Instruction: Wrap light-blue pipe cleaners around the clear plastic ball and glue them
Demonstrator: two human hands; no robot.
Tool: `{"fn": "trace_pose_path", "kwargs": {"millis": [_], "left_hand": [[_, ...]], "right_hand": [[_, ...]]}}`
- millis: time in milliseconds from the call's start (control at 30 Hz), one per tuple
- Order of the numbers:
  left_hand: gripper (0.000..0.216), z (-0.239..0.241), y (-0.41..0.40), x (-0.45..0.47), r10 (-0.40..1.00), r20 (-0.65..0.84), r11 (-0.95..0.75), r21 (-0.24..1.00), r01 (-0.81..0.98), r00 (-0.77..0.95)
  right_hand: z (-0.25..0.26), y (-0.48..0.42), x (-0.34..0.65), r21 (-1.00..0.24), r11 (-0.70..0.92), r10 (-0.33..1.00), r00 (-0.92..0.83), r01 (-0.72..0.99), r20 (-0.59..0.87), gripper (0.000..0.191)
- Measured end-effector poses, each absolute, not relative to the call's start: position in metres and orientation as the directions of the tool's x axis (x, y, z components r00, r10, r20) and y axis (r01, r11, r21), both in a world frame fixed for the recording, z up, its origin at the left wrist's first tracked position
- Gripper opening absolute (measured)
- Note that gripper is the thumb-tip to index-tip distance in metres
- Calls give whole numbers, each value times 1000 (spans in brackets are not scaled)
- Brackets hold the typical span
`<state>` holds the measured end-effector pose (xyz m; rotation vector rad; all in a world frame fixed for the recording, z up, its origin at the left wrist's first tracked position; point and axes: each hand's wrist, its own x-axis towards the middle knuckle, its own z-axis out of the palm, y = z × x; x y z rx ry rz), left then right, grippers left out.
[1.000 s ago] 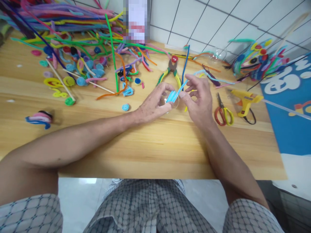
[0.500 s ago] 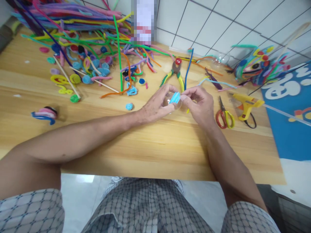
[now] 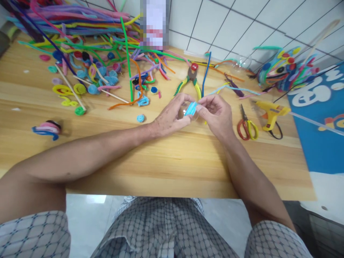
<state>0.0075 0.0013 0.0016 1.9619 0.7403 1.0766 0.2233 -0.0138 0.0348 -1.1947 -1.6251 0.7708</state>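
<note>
My left hand (image 3: 172, 116) curls round a small clear plastic ball (image 3: 185, 114) held just above the wooden table (image 3: 172, 161). A light blue pipe cleaner (image 3: 191, 108) is wound into a flat coil against the ball. My right hand (image 3: 215, 114) pinches that coil from the right, its fingers closed on it. The two hands meet at the coil, near the middle of the table.
Yellow-handled pliers (image 3: 191, 79) lie just behind the hands. Red-and-yellow scissors (image 3: 246, 125) and a yellow glue gun (image 3: 271, 111) lie to the right. Loose pipe cleaners (image 3: 80, 32), coils and wooden sticks (image 3: 70, 87) cover the far left. A colourful pipe-cleaner figure (image 3: 285, 70) stands at far right.
The long free end of the blue pipe cleaner, trailing to the right a second ago, is now drawn into the coil. My right hand has closed in against my left.
</note>
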Motion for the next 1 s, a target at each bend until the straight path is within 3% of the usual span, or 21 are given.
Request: {"fn": "trace_pose_path", "kwargs": {"millis": [200, 433, 800, 1000], "left_hand": [[48, -1, 3, 8, 776, 431, -538, 834, 126, 460], [41, 3, 1, 9, 779, 421, -517, 851, 96, 464], [44, 0, 2, 7, 776, 400, -493, 867, 73, 489], [48, -3, 4, 5, 760, 410, -508, 859, 66, 504]], "right_hand": [[32, -17, 221, -838, 353, 930, -58, 417, 362, 14], [30, -23, 217, -695, 448, 855, -45, 562, 516, 7], [20, -25, 216, -748, 461, 871, -80, 478, 485, 19], [20, -25, 216, -737, 468, 862, -68, 487, 502, 13]]}}
